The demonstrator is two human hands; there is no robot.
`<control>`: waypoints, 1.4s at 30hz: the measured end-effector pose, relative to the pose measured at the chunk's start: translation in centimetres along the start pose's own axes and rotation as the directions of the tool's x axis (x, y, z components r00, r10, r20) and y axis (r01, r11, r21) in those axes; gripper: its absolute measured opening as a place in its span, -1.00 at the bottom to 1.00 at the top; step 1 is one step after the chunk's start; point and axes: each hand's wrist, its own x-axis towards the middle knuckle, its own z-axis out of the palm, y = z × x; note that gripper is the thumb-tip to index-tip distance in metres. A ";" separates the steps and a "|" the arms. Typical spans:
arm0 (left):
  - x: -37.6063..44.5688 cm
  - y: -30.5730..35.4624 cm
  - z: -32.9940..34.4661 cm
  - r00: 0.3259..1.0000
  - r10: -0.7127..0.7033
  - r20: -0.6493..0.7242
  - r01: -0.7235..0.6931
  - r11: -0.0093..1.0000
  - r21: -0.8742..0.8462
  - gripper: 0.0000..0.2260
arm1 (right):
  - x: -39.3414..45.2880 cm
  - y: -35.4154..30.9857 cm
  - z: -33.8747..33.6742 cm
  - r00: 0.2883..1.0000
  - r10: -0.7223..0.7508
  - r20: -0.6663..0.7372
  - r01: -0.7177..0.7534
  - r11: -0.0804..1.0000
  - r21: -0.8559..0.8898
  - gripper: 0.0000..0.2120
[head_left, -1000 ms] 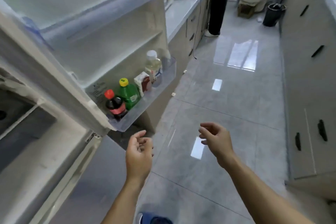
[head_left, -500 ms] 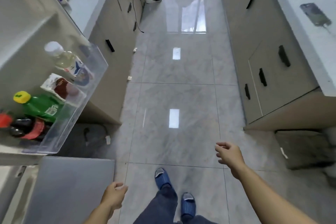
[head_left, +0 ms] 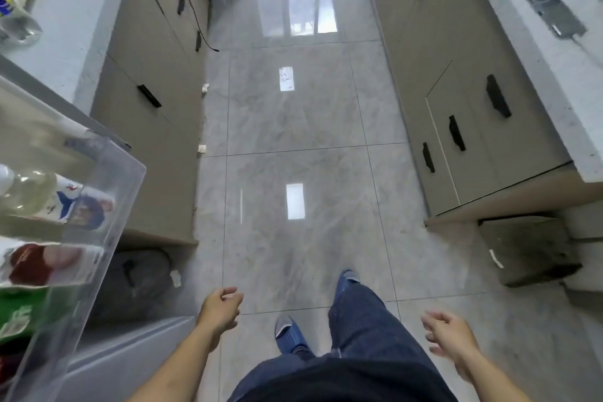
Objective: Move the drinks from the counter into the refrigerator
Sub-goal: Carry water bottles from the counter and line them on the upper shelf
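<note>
The clear refrigerator door bin [head_left: 107, 222] fills the left edge. Inside it lie a pale bottle with a blue and white label [head_left: 58, 202], a red and white carton [head_left: 42, 263] and a green bottle [head_left: 23, 310]. My left hand [head_left: 220, 307] hangs low over the floor, fingers loosely curled, holding nothing. My right hand [head_left: 452, 338] is at the lower right, fingers relaxed and empty. A clear bottle [head_left: 16, 23] stands on the left counter [head_left: 68, 19] at the top left corner.
Grey cabinets with black handles [head_left: 496, 101] line both sides of a glossy tiled aisle [head_left: 293, 173]. A phone [head_left: 554, 15] lies on the right counter. My legs and blue slippers [head_left: 290, 334] are at the bottom. A grey box [head_left: 528, 248] sits on the floor at the right.
The view has swung away from the refrigerator door and along the aisle. Both hands stay empty; my left hand rose slightly, my right hand dropped lower and to the right.
</note>
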 end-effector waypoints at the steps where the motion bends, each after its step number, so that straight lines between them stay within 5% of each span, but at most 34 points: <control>1: 0.9 1.8 0.2 1.000 0.013 0.003 -0.013 1.000 -0.005 -0.75 | 1.0 -0.7 -0.3 1.000 0.012 -0.005 -0.012 1.000 0.002 -0.91; 10: 4.4 15.3 3.4 0.995 -0.028 -0.092 0.030 0.999 0.023 -0.82 | 12.5 -14.6 -3.5 0.997 0.069 0.040 -0.068 0.997 -0.030 -0.83; 19: 6.2 22.8 5.3 0.980 -0.101 -0.171 0.091 0.994 -0.064 -0.86 | 18.3 -38.8 -2.2 0.964 -0.216 0.152 0.236 0.964 -0.123 -0.89; 25: 10.3 24.3 4.0 0.930 -0.305 -0.203 0.258 0.938 -0.230 -0.85 | 17.8 -53.0 5.5 0.887 -0.332 0.320 0.397 0.903 -0.164 -0.93; 32: 15.3 29.4 0.4 0.887 -0.439 -0.139 0.346 0.835 -0.427 -0.89 | 16.0 -65.5 14.9 0.811 -0.338 0.478 0.528 0.774 -0.349 -0.91; 42: 20.1 41.3 -7.7 0.880 -0.389 -0.273 0.078 0.685 -0.724 -0.89 | 14.5 -80.2 26.4 0.689 -0.311 0.654 0.714 0.443 -0.542 -0.87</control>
